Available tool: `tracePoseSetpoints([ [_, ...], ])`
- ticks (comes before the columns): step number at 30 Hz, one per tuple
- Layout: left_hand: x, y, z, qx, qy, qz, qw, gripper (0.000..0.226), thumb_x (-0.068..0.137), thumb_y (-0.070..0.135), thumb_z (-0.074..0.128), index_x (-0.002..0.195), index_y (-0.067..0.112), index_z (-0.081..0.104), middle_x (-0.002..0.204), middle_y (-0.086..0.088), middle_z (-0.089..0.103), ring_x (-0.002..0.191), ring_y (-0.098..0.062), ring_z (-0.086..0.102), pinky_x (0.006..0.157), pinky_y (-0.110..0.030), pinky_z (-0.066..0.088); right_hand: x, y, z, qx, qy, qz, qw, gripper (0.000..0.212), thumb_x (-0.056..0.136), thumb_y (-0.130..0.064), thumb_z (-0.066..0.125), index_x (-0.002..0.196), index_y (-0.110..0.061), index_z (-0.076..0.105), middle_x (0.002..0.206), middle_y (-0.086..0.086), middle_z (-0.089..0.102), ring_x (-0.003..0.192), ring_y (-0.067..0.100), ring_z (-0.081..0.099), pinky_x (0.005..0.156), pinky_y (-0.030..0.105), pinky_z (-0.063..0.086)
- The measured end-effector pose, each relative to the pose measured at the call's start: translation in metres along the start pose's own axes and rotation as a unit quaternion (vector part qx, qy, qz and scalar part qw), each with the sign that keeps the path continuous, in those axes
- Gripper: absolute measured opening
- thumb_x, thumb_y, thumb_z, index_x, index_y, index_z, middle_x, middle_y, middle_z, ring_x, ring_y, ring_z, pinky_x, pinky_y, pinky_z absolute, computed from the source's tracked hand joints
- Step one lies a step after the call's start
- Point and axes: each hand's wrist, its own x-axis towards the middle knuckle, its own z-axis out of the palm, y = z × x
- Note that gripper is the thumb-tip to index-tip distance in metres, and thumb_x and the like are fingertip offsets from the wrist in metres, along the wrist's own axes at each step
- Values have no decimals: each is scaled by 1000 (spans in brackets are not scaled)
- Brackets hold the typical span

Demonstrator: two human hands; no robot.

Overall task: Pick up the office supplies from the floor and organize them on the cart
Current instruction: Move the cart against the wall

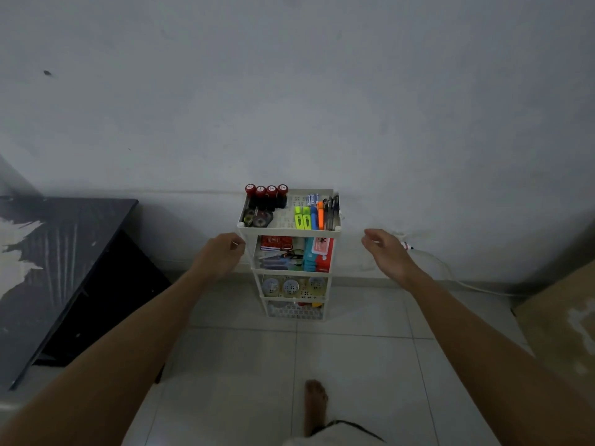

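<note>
Task looks basically done: cart (291, 231) against far wall, all tiers loaded, stamps (266, 196) and highlighters (302, 217) on top; visible floor holds no supplies. Left hand (222, 252) loosely curled beside cart's left edge, right hand (383, 247) relaxed, both holding nothing.

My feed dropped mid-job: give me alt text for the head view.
A white four-shelf cart stocked with stamps, markers and tape stands against the wall. The left hand and right hand reach toward its top shelf, holding nothing.
</note>
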Motion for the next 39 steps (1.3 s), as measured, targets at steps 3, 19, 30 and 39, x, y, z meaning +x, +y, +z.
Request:
tracePoseSetpoints([
  [3, 30, -3, 4, 31, -28, 9, 999, 26, 101, 24, 49, 114, 9, 66, 111, -9, 70, 91, -20, 64, 79, -31, 48, 43, 0, 7, -10, -6, -12, 1000, 30, 101, -27, 54, 127, -17, 62, 125, 5, 65, 109, 21, 64, 94, 36, 50],
  [19, 136, -12, 40, 135, -167, 17, 977, 73, 98, 20, 54, 157, 19, 12, 165, -5, 11, 149, -28, 22, 117, -48, 29, 125, 24, 47, -345, -215, -35, 913, 70, 101, -36, 50, 159, -20, 12, 166, -6, 0, 152, 19, 9, 118, 53, 25],
  [30, 151, -36, 76, 243, -223, -3, 944, 71, 103, 33, 36, 157, 15, -8, 164, 1, -16, 142, -29, 37, 109, -46, 39, 120, 31, 46, -350, -216, -34, 911, 85, 100, -38, 52, 157, -30, -10, 163, -14, -16, 124, 25, 56, 96, 41, 49],
  [39, 169, -37, 70, 296, -255, 0, 920, 71, 104, 37, 40, 158, 18, -2, 166, -3, -3, 145, -31, 31, 114, -47, 34, 116, 28, 49, -354, -219, -24, 909, 58, 99, -38, 54, 151, -18, 37, 162, -18, -20, 130, 19, 51, 100, 38, 46],
])
